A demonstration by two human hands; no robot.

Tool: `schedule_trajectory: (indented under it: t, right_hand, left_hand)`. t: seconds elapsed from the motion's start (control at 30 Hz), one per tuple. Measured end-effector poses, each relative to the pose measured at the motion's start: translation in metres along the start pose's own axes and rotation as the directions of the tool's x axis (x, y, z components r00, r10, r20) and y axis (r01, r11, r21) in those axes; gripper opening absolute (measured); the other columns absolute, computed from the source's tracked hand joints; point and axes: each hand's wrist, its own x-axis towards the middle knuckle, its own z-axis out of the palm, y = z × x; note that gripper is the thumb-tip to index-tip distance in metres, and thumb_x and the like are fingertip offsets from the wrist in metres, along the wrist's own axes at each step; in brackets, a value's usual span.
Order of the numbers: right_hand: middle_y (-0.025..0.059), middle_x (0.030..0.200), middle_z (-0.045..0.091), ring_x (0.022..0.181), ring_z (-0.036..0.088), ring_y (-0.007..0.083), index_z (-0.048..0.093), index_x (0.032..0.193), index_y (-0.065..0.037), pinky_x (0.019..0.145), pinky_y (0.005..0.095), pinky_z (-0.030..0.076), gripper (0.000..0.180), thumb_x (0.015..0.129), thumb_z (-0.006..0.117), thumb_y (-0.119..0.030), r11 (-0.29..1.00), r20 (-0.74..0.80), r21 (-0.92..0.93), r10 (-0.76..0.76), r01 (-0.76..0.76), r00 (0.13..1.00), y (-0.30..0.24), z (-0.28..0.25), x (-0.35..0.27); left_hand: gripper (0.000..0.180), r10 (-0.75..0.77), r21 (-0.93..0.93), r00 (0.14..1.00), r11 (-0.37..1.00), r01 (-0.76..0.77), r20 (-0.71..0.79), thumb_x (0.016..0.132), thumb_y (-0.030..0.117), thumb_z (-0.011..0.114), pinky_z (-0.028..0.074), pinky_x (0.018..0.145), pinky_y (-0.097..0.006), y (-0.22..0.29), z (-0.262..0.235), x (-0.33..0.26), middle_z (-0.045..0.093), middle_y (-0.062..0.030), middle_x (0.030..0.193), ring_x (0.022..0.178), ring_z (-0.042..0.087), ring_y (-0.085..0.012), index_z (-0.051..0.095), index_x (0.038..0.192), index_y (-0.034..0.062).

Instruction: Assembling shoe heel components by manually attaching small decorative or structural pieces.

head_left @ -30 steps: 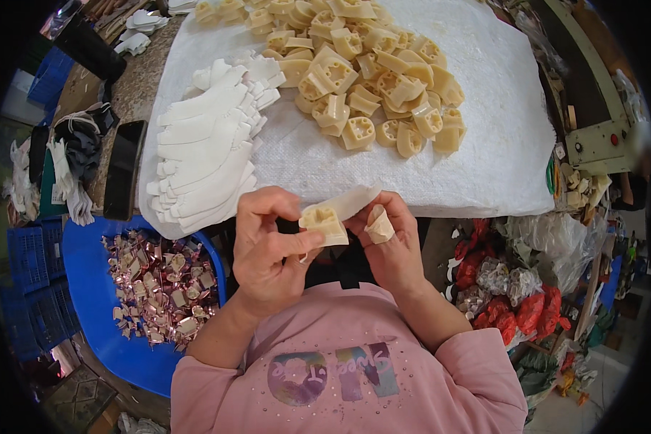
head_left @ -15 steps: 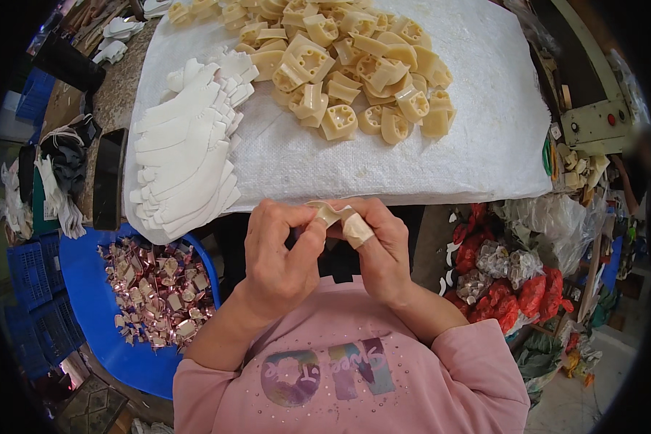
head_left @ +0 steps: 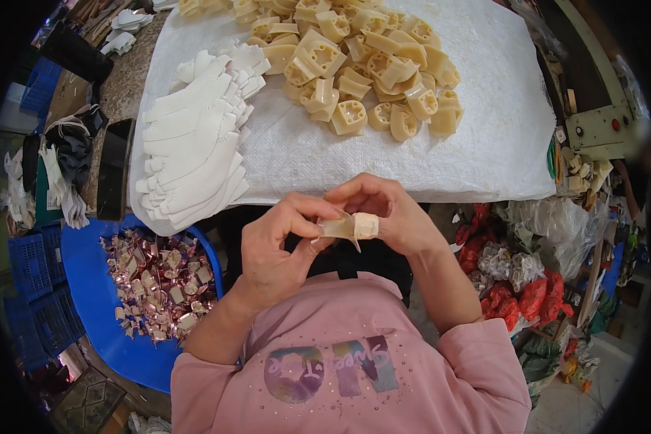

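Compared with one second ago, your hands sit lower in view and farther from the table edge; the cream block (head_left: 357, 226) was then held just under the cloth's (head_left: 484, 108) front edge, with a white strip over it. Half a second ago both hands were closed over the block. Now the block shows between your fingertips, in front of your chest.

Your left hand (head_left: 278, 246) comes up from the lower left, knuckles toward the camera, fingers curled, thumb and forefinger pinched on the block's left end. Your right hand (head_left: 387, 213) arches over from the right, fingers bent, thumb and fingertips closed on the block's right end. A thin pale sliver hangs below the block; you cannot tell what it is.

On the white cloth, a heap of cream blocks (head_left: 362, 65) lies at the far centre. A stack of flat white strips (head_left: 195, 155) lies at the cloth's left side, fanned toward you. A dark flat slab (head_left: 113, 170) lies just left of the strips. Below it, at your left, a blue tray (head_left: 94, 289) holds a pile of copper-coloured metal pieces (head_left: 159, 282). Blue crates (head_left: 29, 289) stand farther left. At your right, below the table, lie red and clear bags (head_left: 517, 278).
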Motion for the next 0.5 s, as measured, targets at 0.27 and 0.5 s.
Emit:
schedule_trajectory:
  t: [0.27, 0.5]
  right_hand:
    - [0.0063, 0.085, 0.062, 0.071, 0.058, 0.0079, 0.056, 0.101, 0.001, 0.056, 0.022, 0.047, 0.027, 0.081, 0.067, -0.014, 0.972, -0.028, -0.227, 0.062, -0.067, 0.998, -0.002, 0.0, 0.008]
    - [0.0055, 0.09, 0.06, 0.077, 0.057, 0.0098, 0.056, 0.11, -0.002, 0.064, 0.0235, 0.047, 0.031, 0.092, 0.054, -0.027, 0.988, -0.15, 0.016, -0.148, 0.152, 0.978, 0.01, 0.004, 0.008]
  left_hand:
    - [0.015, 0.07, 0.325, 0.993, 0.941, -0.096, 0.091, 0.079, -0.005, 0.065, 0.045, 0.068, -0.024, -0.001, 0.0, -0.001, 0.061, -0.012, 0.092, 0.079, 0.057, -0.0157, 0.052, 0.081, 0.0018]
    - [0.014, -0.152, -0.071, 0.97, 0.987, 0.141, -0.188, 0.079, -0.005, 0.063, 0.05, 0.066, -0.024, 0.0, 0.009, 0.005, 0.062, -0.0113, 0.093, 0.078, 0.058, -0.0107, 0.054, 0.089, -0.0024]
